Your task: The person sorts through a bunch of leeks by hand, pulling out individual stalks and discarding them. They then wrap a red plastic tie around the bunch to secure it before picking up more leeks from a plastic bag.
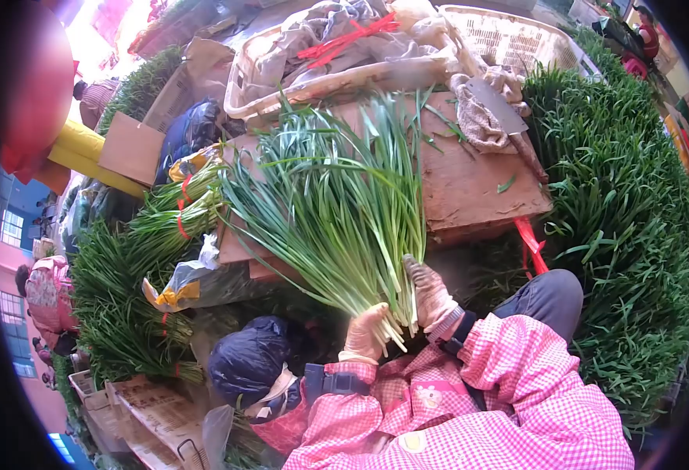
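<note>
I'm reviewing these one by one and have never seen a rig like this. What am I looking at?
There is no machine here: a person works with their own hands. The only picture comes from a camera worn on their head, looking forward and down. The left hand and right hand hold a loose bunch of long green leaves near its pale stem ends. Its leaves spread over a brown board, where a cleaver lies partly on a crumpled cloth. Tied bundles sit to the left.
</note>
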The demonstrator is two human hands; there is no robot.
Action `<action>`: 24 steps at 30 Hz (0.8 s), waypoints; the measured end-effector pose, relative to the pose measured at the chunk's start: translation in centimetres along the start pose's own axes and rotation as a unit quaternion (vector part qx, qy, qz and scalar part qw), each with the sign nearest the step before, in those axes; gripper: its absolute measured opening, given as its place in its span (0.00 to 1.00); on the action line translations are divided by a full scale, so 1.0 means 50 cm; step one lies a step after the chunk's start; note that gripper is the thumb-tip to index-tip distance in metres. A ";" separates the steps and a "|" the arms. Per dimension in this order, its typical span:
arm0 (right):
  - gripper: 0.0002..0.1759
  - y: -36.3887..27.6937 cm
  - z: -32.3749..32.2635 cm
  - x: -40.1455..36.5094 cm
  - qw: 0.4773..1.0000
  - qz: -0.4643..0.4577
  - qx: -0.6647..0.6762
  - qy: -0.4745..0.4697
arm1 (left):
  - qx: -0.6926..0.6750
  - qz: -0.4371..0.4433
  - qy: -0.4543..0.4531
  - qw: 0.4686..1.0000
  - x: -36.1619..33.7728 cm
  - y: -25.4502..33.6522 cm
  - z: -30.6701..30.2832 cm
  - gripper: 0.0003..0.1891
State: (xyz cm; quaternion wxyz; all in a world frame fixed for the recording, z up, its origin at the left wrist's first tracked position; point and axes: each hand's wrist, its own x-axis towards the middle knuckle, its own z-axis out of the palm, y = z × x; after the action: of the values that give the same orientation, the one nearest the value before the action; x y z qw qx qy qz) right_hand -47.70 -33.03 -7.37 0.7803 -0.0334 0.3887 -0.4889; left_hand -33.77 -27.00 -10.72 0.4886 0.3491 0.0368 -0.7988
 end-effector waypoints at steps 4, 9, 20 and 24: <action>0.15 0.000 0.012 -0.004 0.996 0.038 0.064 0.040 | -0.062 0.001 0.005 0.998 0.007 -0.005 0.006 0.22; 0.16 -0.015 -0.023 -0.003 0.996 -0.009 -0.071 0.049 | -0.076 -0.017 -0.024 0.997 0.001 -0.004 0.025 0.26; 0.10 -0.196 0.133 0.070 0.485 -0.452 -0.747 0.036 | -0.079 -0.002 -0.060 0.995 -0.023 0.009 0.073 0.28; 0.19 -0.192 0.175 0.159 0.369 -0.301 -0.876 0.075 | -0.084 -0.002 -0.061 0.995 -0.021 0.009 0.057 0.27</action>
State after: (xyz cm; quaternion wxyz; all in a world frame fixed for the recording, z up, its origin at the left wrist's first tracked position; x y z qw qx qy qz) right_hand -47.43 -47.15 -1.70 0.0821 -0.7760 0.6205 -0.0775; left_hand -34.61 -27.58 -7.79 0.5158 0.2569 0.0747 -0.8139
